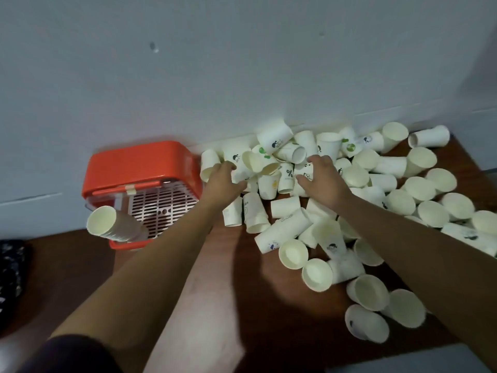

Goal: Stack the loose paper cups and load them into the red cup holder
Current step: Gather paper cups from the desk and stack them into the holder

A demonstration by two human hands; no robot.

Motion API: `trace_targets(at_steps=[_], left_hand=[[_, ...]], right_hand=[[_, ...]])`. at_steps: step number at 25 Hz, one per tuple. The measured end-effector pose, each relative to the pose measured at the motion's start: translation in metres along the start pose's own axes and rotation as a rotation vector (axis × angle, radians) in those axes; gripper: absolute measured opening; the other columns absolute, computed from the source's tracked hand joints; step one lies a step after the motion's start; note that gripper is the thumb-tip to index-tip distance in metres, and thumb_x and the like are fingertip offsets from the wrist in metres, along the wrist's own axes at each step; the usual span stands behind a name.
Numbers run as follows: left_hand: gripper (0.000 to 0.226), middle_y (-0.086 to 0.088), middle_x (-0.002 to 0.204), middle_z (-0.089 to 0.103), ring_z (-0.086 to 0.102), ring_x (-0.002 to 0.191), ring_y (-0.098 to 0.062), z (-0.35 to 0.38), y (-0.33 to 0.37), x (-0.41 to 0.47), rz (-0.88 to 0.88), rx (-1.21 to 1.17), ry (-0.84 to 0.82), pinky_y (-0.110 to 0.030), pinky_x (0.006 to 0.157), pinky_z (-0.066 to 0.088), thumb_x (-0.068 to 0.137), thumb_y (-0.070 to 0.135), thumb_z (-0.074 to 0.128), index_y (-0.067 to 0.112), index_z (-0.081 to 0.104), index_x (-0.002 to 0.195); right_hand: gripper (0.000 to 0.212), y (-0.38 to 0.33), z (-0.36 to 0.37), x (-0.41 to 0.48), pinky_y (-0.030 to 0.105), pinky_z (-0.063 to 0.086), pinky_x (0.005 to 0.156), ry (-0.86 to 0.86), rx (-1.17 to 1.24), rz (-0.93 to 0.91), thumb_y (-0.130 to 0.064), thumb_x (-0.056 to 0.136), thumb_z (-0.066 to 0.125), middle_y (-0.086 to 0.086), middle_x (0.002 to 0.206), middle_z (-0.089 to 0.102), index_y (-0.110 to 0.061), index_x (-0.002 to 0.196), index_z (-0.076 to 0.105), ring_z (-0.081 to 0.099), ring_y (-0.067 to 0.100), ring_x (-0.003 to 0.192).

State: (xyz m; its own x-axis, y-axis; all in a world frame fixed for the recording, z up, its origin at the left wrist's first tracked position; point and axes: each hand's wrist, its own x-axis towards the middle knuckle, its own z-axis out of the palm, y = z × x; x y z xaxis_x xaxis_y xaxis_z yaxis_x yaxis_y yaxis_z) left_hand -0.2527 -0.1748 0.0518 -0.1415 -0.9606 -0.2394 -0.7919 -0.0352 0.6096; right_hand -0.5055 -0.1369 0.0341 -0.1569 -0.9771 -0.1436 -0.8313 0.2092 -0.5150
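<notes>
Cream-white loose paper cups (371, 292), some printed, lie tumbled across the tabletop's (255, 278) right side. At its left edge the red cup holder (139, 162) has a nested stack (115, 224) jutting from it. By the far wall (242, 76), the right hand (320, 175) rests with spread fingers on the heap. The left hand (224, 180), apart from it, is on the cups; I cannot tell whether it grips.

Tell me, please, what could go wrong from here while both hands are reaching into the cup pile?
1. The left hand and right hand may nudge the heaped loose cups; the side-lying cups near the front edge of the table could roll off.
2. The cup stack pokes out of the red cup holder close to the left forearm; a bump might dislodge it.
</notes>
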Motion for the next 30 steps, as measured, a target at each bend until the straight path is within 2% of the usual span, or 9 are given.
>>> trace_targets(at_steps=[2,5,10,14,17,19,24,27,30], left_hand=[[0.067,-0.005,0.143,0.039,0.049,0.119,-0.019,0.005,0.014,0.029,0.003,0.058,0.055,-0.024,0.088,0.036,0.083,0.03,0.074,0.013,0.043,0.14],[0.088,-0.007,0.151,0.033,0.041,0.134,-0.023,0.013,0.015,0.059,-0.006,0.127,-0.02,-0.03,0.104,0.039,0.077,0.031,0.082,0.012,0.034,0.148],[0.093,-0.01,0.152,0.037,0.038,0.137,-0.026,0.031,0.006,0.073,0.049,0.208,-0.08,-0.034,0.11,0.032,0.075,0.023,0.084,0.01,0.031,0.15],[0.078,-0.009,0.142,0.048,0.046,0.129,-0.028,0.037,-0.002,0.075,0.077,0.191,0.011,-0.036,0.102,0.041,0.077,0.017,0.08,0.011,0.04,0.143],[0.07,-0.01,0.132,0.054,0.051,0.12,-0.026,0.034,-0.005,0.072,0.101,0.139,0.073,-0.033,0.096,0.042,0.077,0.019,0.081,0.009,0.046,0.137],[0.07,-0.008,0.132,0.054,0.05,0.12,-0.025,0.028,-0.007,0.067,0.088,0.094,0.095,-0.027,0.092,0.039,0.077,0.019,0.081,0.01,0.045,0.137],[0.076,0.001,0.139,0.049,0.046,0.126,-0.016,0.004,-0.014,0.044,0.029,-0.073,0.169,-0.026,0.096,0.038,0.078,0.029,0.08,0.019,0.041,0.143],[0.079,0.001,0.143,0.044,0.046,0.127,-0.016,-0.015,-0.024,0.018,0.072,-0.149,0.157,-0.034,0.106,0.042,0.079,0.032,0.079,0.022,0.039,0.146],[0.074,0.001,0.138,0.046,0.049,0.12,-0.012,-0.04,-0.04,-0.014,0.117,-0.196,0.153,-0.031,0.1,0.045,0.078,0.028,0.081,0.021,0.044,0.142]], right_hand=[[0.059,-0.005,-0.004,0.026,0.043,0.048,0.092,0.012,0.046,-0.033,-0.039,0.091,0.059,0.015,0.133,0.042,-0.011,0.139,0.038,0.054,0.032,0.112],[0.067,-0.02,-0.002,0.06,0.047,0.048,0.095,0.051,0.041,-0.121,-0.038,0.088,0.061,0.015,0.141,0.036,-0.016,0.144,0.031,0.05,0.033,0.118],[0.07,-0.03,0.008,0.103,0.043,0.028,0.113,0.033,-0.269,-0.326,-0.016,0.089,0.06,0.011,0.159,0.02,-0.018,0.151,0.028,0.024,0.032,0.143],[0.071,-0.03,0.02,0.118,0.04,0.041,0.101,0.019,-0.37,-0.328,-0.009,0.082,0.065,0.018,0.143,0.032,-0.014,0.146,0.034,0.038,0.036,0.125],[0.058,-0.028,0.025,0.118,0.037,0.046,0.087,0.096,-0.486,-0.321,-0.004,0.071,0.072,0.018,0.123,0.041,-0.008,0.125,0.052,0.046,0.034,0.106],[0.052,-0.028,0.023,0.116,0.04,0.044,0.085,0.125,-0.515,-0.32,-0.009,0.069,0.076,0.018,0.12,0.045,-0.008,0.117,0.056,0.048,0.035,0.103],[0.057,-0.033,0.009,0.092,0.04,0.041,0.086,0.137,-0.362,-0.327,-0.032,0.079,0.072,0.014,0.116,0.053,-0.006,0.123,0.049,0.052,0.033,0.103],[0.052,-0.049,0.007,0.062,0.036,0.04,0.084,0.131,-0.078,-0.296,-0.03,0.08,0.071,0.012,0.115,0.052,-0.004,0.12,0.049,0.051,0.03,0.105],[0.059,-0.08,0.015,0.03,0.03,0.042,0.085,0.048,0.135,-0.254,-0.032,0.08,0.073,0.007,0.121,0.051,-0.009,0.128,0.046,0.052,0.023,0.107]])
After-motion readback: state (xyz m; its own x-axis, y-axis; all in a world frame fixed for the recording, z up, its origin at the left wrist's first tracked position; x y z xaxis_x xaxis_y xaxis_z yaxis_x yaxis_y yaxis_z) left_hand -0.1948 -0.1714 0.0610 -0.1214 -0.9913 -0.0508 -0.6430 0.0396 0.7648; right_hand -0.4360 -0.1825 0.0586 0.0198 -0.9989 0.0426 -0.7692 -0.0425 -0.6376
